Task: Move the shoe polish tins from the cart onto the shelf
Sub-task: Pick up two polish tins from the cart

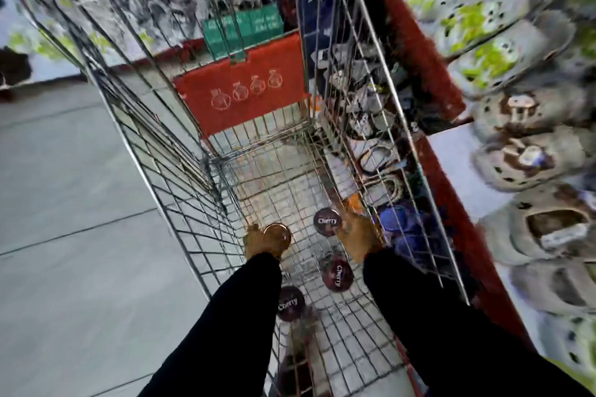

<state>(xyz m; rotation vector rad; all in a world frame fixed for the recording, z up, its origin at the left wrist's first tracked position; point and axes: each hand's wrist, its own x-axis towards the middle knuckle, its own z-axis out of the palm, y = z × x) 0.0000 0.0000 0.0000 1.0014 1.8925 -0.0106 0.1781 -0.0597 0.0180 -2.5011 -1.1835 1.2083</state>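
Left hand (258,243) grips gold-bottomed polish tin (277,235); right hand (358,235) closes on Cherry tin (327,221) in cart (180,177). Small, rigid, light, slick metal; pinch rims.

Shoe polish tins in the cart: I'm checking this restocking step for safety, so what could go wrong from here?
1. The left hand grips a tin by its edge; it could slip and drop onto the wire cart floor.
2. The right hand touches a Cherry tin beside the cart's side mesh; knuckles may scrape on lifting.
3. Two Cherry tins lie under the sleeves and could be knocked.
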